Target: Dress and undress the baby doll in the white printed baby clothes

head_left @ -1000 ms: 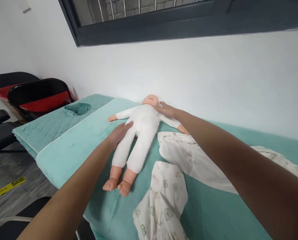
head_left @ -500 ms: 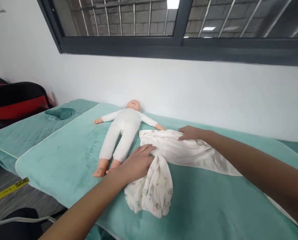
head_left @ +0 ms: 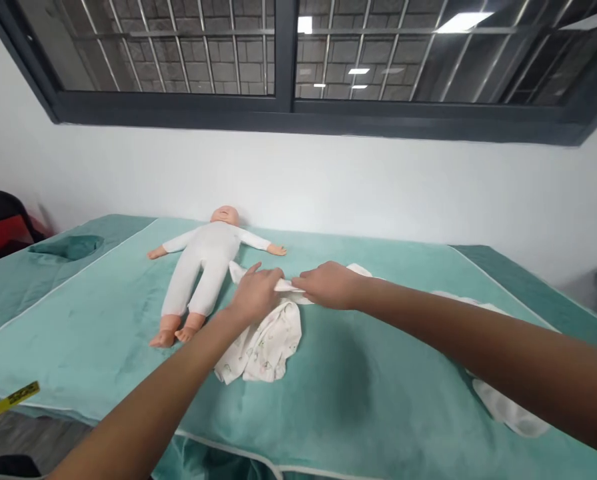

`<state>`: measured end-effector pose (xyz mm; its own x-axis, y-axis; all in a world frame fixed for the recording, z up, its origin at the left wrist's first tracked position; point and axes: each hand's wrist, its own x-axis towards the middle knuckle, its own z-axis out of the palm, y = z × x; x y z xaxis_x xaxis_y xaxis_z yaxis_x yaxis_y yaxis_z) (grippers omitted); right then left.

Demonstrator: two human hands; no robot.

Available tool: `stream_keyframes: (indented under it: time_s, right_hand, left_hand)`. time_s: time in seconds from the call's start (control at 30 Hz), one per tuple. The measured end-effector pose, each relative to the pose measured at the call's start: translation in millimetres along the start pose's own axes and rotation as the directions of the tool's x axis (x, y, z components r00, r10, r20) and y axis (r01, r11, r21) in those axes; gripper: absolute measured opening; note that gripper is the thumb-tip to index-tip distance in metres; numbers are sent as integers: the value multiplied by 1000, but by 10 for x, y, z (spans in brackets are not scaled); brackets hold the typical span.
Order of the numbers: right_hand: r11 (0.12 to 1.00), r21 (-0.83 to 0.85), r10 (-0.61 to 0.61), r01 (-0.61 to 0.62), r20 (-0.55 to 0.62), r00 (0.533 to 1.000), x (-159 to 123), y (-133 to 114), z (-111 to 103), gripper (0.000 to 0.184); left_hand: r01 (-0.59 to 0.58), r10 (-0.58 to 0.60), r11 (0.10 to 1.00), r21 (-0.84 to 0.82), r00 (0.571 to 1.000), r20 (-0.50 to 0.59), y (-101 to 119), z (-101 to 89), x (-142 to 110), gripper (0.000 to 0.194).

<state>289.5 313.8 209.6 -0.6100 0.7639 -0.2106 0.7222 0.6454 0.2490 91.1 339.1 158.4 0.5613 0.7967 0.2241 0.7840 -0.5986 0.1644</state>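
Note:
A white baby garment with small printed figures (head_left: 273, 343) hangs and lies bunched on the green padded cover (head_left: 398, 373). My left hand (head_left: 258, 293) is closed on its upper part, with the thumb raised. Close to the right of it, my right hand (head_left: 328, 285) pinches the same cloth, and a short taut strip shows between the two hands. Left of my hands a baby doll (head_left: 203, 250) in a white bodysuit lies on its back, arms spread, bare feet toward me. The rest of the garment is hidden behind my hands and right forearm.
Another white cloth (head_left: 511, 407) lies at the right, partly under my forearm in view. A white wall and a barred window with a dark frame (head_left: 178, 110) stand behind. A red and black object (head_left: 3, 227) sits at far left, yellow tape (head_left: 8, 402) below.
My hands have come together, the right one moving in toward the left. The garment is now gathered between them rather than spread out to the right. The view has turned right.

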Motion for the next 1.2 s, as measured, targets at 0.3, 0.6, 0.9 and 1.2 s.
stream_keyframes:
  time_s: [0.3, 0.6, 0.9, 1.2]
  right_hand:
    - [922, 113, 343, -370, 202, 917, -401, 304, 268, 21]
    - [905, 347, 180, -248, 215, 960, -520, -36, 545, 34]
    - [-44, 994, 341, 103, -82, 936, -840, -16, 448, 54]
    - [-466, 786, 549, 406, -102, 829, -1225, 174, 331, 44]
  left_hand:
    - [171, -140, 975, -142, 968, 209, -1, -406, -307, 35]
    - [303, -275, 952, -44, 910, 311, 122, 115, -485, 53]
    - [108, -428, 457, -883, 897, -112, 883, 60, 14, 55]
    - [-87, -120, 86, -992, 988, -97, 1621, -264, 275, 57]
